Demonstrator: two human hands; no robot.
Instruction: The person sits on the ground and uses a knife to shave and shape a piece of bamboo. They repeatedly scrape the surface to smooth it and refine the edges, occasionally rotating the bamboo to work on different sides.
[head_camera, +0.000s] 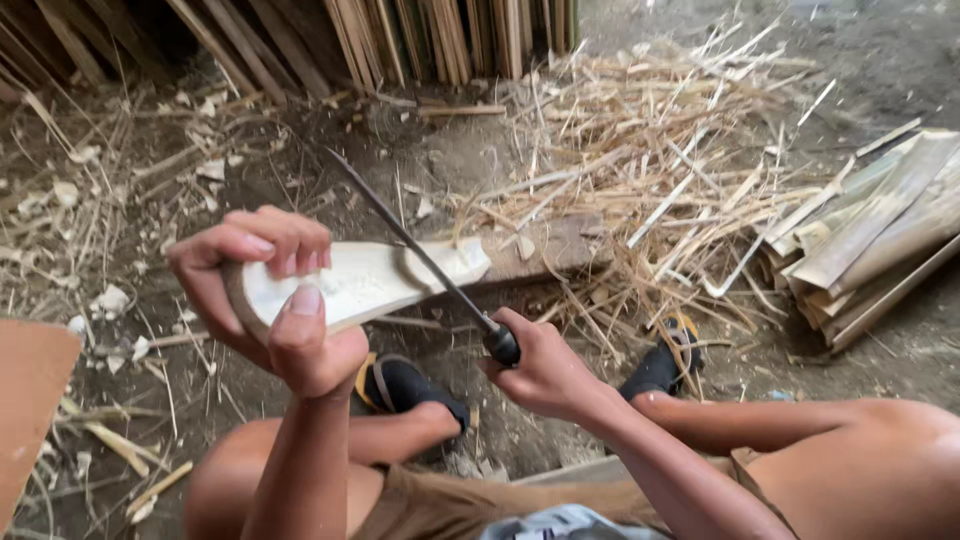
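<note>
With the left hand (285, 300) pinching the bamboo piece (365, 282) and the right hand (535, 365) clenched around the knife (420, 255), steady pressure along the grain, fingers behind the edge, seems wise.

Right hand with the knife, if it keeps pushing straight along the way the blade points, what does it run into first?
Probably the pale bamboo piece in the left hand: the knife in the right hand already crosses it.
</note>
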